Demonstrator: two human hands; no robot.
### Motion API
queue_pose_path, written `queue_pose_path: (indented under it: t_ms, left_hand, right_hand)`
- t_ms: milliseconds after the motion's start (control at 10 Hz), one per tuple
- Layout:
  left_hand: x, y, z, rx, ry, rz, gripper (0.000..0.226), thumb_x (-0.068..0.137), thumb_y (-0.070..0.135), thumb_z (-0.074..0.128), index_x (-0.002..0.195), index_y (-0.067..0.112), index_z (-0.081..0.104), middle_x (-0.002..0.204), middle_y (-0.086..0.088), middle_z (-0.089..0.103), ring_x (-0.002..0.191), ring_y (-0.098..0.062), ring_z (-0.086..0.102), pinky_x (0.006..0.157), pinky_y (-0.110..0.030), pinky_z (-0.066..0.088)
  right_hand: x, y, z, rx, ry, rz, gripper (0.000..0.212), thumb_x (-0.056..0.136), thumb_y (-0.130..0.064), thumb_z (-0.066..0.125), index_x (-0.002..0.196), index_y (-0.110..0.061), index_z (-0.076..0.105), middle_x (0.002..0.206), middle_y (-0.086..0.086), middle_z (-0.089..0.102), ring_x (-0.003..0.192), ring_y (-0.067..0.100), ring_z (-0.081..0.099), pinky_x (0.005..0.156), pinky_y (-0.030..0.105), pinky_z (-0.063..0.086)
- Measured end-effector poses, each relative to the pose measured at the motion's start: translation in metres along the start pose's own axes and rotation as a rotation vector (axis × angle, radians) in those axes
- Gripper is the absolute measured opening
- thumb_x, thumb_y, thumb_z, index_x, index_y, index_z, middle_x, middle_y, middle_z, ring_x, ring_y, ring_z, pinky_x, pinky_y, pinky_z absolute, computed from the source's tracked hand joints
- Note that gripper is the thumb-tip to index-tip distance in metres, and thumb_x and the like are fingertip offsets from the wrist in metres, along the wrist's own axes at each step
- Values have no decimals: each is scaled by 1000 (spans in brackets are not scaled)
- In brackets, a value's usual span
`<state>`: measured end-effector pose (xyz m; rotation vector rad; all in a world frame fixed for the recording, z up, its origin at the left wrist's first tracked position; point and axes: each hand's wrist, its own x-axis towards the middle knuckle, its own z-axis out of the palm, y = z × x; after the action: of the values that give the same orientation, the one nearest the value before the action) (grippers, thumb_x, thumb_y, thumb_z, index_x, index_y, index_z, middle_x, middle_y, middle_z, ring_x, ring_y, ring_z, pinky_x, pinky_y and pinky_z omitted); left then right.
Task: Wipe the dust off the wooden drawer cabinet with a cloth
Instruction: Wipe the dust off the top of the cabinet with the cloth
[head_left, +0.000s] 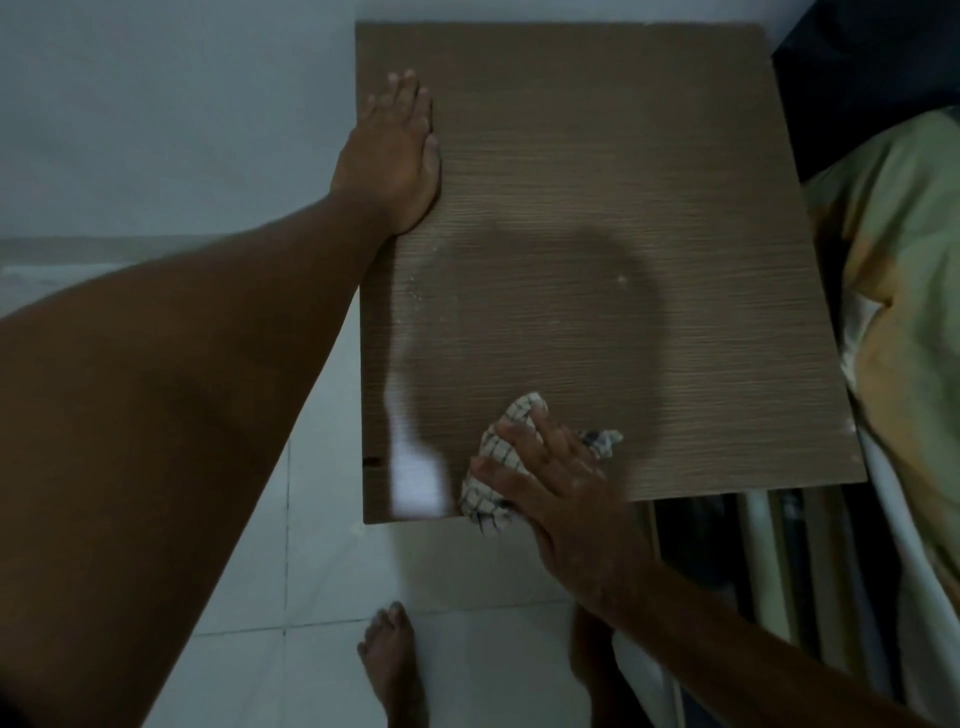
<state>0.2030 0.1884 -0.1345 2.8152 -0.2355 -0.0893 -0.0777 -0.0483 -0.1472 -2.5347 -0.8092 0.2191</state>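
The brown wooden cabinet top (597, 208) fills the middle of the head view. My left hand (397, 156) lies flat on its left edge, fingers together and pointing away from me, holding nothing. My right hand (550, 483) presses a white checked cloth (493, 467) onto the top near its front edge, left of centre. A few pale dust specks (415, 291) dot the surface near the left side. A dark shadow of my head falls across the middle of the top.
White tiled floor (322, 571) lies to the left and in front, with my bare foot (392, 665) on it. A white wall (182, 104) stands at the left rear. A bed with yellow-green bedding (904, 312) presses against the cabinet's right side.
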Motion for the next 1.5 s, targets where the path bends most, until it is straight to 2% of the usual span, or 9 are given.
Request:
queue_pose_path:
  t_ms: [100,200,300,400,500,900,1000,1200,1500]
  left_hand:
    - [0,-2,0,-19,8,9,58,107,29,25,158,2,19,168,-17,12,157,-29,6,126,-39,3]
    - [0,-2,2,-33,19,13,58,107,27,26,158,1,20,167,-18,14,156,-30,7,126,-38,3]
    - [0,-6,-1,-72,9,24,56,107,24,27,157,-2,20,167,-20,12,156,-32,5,125,-37,0]
    - [-5,-20,-6,-100,6,41,56,108,23,27,157,-3,19,167,-22,10,156,-35,2,125,-41,1]
    - [-12,-43,-7,-107,18,-24,57,109,26,25,158,-1,16,167,-21,8,156,-37,1,125,-46,2]
    - [-15,-67,12,-365,19,-28,60,109,34,21,161,10,7,170,-11,7,157,-25,-2,128,-44,5]
    - [-13,-68,14,-356,6,-3,62,109,36,20,161,6,2,170,-13,2,157,-24,-3,128,-44,5]
    - [-10,-66,10,-386,-25,11,64,110,28,26,159,-1,-3,168,-19,-3,157,-23,-2,122,-22,1]
    - [-9,-66,11,-403,39,3,59,110,24,28,159,0,5,168,-19,10,156,-25,11,127,-30,9]
  right_hand:
    - [-21,-8,4,-33,-11,-15,51,97,-8,50,143,-29,46,157,2,36,151,29,20,118,47,28]
    - [-38,-26,-8,8,-2,-64,39,105,-21,30,139,-29,48,154,3,44,147,28,31,115,47,34]
    - [-79,-29,40,9,-197,114,42,97,-51,39,137,-40,49,154,-3,42,144,13,36,114,40,33]
    - [-90,-30,55,60,-320,106,52,94,-70,27,140,-52,41,93,-61,42,149,4,23,120,23,18]
    - [-25,-39,-23,157,55,4,39,102,-31,40,133,-26,61,146,-9,52,141,5,38,119,19,24]
    - [288,65,-109,197,430,243,39,105,-17,40,143,-18,49,141,4,55,126,16,52,107,29,42]
    - [343,86,-109,165,402,284,37,105,-18,41,139,-13,53,132,9,60,117,22,57,99,28,43]
    - [390,78,-77,-199,58,496,53,106,-40,26,157,-27,18,164,22,-5,150,43,0,123,52,5]
    - [393,89,-69,-231,8,309,52,106,-35,30,156,-35,18,164,22,-9,152,39,-6,123,46,4]
